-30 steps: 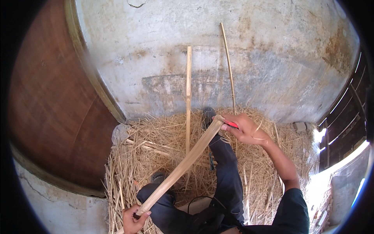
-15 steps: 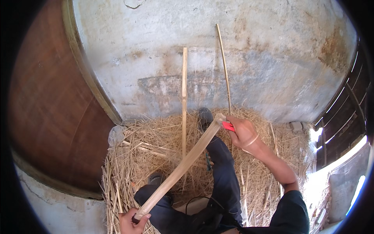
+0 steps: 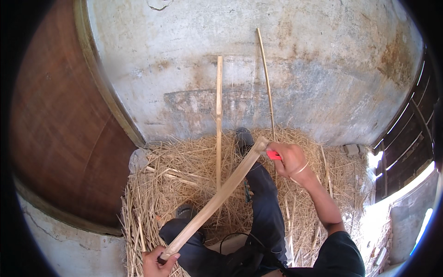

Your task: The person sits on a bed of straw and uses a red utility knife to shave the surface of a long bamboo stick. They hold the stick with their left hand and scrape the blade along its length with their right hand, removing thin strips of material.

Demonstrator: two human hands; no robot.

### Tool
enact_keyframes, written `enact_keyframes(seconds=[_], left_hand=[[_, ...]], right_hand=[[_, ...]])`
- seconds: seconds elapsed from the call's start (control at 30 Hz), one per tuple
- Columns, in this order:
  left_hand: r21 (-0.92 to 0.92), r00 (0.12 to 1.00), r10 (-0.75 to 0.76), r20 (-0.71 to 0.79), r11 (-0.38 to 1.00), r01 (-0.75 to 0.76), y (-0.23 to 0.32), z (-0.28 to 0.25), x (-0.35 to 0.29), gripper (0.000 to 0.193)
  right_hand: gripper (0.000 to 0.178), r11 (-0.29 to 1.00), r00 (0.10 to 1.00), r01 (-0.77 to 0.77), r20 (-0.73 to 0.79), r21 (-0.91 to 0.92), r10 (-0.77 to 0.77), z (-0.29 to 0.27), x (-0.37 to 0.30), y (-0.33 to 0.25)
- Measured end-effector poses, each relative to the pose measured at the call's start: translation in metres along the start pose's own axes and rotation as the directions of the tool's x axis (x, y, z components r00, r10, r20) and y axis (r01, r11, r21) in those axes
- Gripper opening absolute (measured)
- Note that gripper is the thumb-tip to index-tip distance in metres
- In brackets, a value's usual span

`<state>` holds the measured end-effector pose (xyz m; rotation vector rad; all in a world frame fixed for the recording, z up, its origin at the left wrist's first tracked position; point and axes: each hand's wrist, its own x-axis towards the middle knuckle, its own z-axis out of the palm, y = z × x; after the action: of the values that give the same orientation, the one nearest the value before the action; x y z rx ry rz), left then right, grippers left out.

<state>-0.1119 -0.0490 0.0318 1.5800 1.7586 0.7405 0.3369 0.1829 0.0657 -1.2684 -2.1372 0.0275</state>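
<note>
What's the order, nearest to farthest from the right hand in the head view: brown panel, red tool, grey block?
1. Red tool: in the right hand.
2. Grey block: to the hand's right, by the wall.
3. Brown panel: far left of the view.

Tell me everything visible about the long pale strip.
The strip is long, flat and pale tan, apparently bamboo or wood, with a knobbly upper end. It slants up rightward across the view. The left hand grips its lower end; the right hand holds a red tool beside its upper end, contact unclear.
</note>
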Motion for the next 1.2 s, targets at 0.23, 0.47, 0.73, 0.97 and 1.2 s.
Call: enact_keyframes(seconds=[0.23,0.47,0.73,0.97,1.2], left_hand=[[0.092,0.991,-0.057,0.123,0.995,0.045,-0.031,-0.036,0.002,0.013],[0.102,0.983,-0.048,0.179,0.994,0.030,-0.044,-0.054,0.009,0.024],[0.020,0.958,-0.013,0.288,1.000,0.008,-0.050,-0.066,0.023,0.030],[-0.042,0.931,0.016,0.365,0.999,0.000,-0.049,-0.068,0.030,0.025],[0.025,0.951,-0.027,0.307,0.999,0.020,-0.056,-0.061,0.034,0.033]], right_hand=[[0.018,0.978,0.902,0.085,0.402,0.189,-0.156,-0.010,0.006,0.016],[0.011,0.932,0.787,-0.037,0.585,0.359,-0.195,-0.026,0.010,0.021],[0.018,0.848,0.620,-0.084,0.694,0.523,-0.366,-0.039,0.013,0.031],[0.029,0.748,0.475,-0.286,0.767,0.599,-0.432,-0.041,0.009,0.046],[0.031,0.887,0.688,-0.209,0.706,0.411,-0.166,-0.039,0.001,0.024]])
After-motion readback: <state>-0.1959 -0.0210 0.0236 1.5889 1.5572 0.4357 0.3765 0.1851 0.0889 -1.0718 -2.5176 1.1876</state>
